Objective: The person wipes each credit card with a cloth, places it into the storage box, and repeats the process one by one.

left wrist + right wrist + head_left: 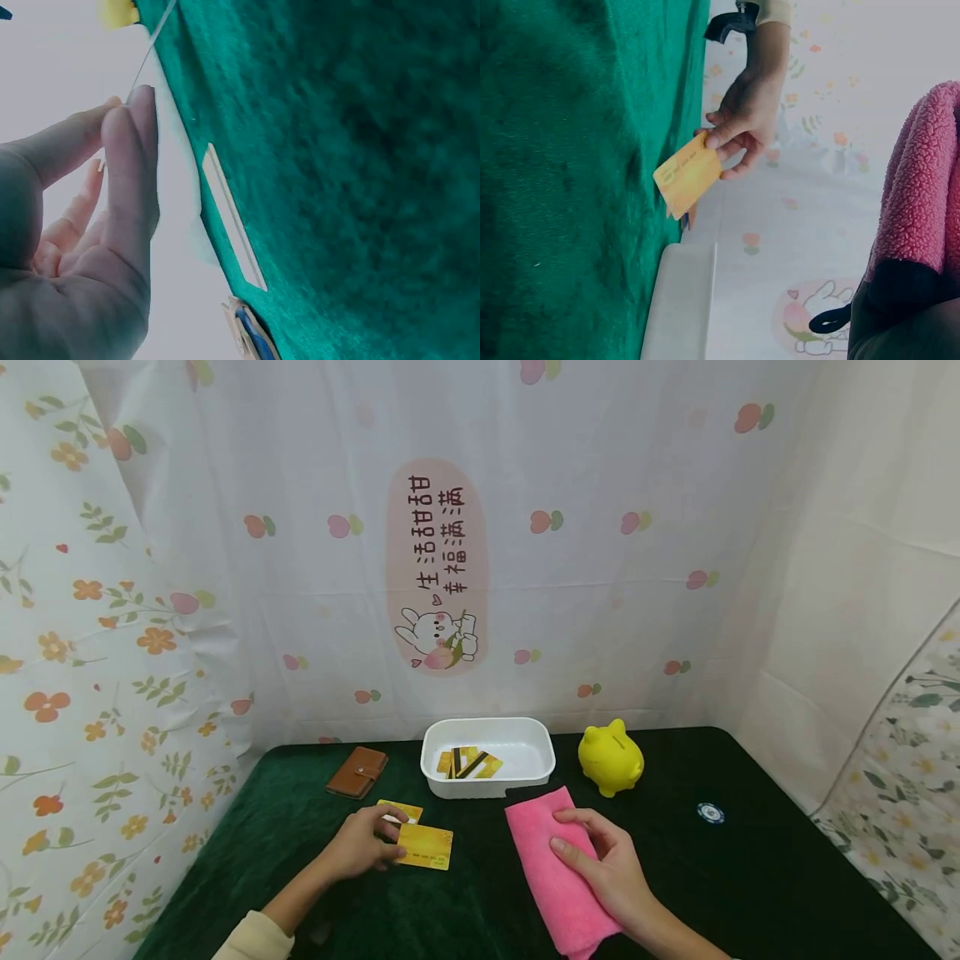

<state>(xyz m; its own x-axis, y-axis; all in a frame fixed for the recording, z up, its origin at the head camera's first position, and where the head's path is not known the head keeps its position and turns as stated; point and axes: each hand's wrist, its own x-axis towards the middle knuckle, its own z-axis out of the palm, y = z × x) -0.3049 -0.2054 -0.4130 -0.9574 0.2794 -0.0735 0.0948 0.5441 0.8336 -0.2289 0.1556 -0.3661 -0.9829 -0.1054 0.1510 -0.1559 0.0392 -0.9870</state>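
Observation:
My left hand (363, 843) pinches a yellow bank card (426, 847) by one edge above the green cloth; in the left wrist view the card (154, 45) shows as a thin line at the fingertips. Partly hidden behind it is a second yellow card (403, 811), near the left fingers. A pink fleecy folded cloth (551, 868) is in my right hand (611, 868), thumb on top. The right wrist view shows this cloth (926, 187) along its right side, with a black end and a small black loop (829, 319).
A white tray (528, 756) at the back holds several yellow cards (468, 763). Left of it lies a brown wallet (357, 772); to its right stands a yellow piggy bank (610, 758). A poker chip (710, 813) lies further right. Patterned curtains surround the table (720, 893).

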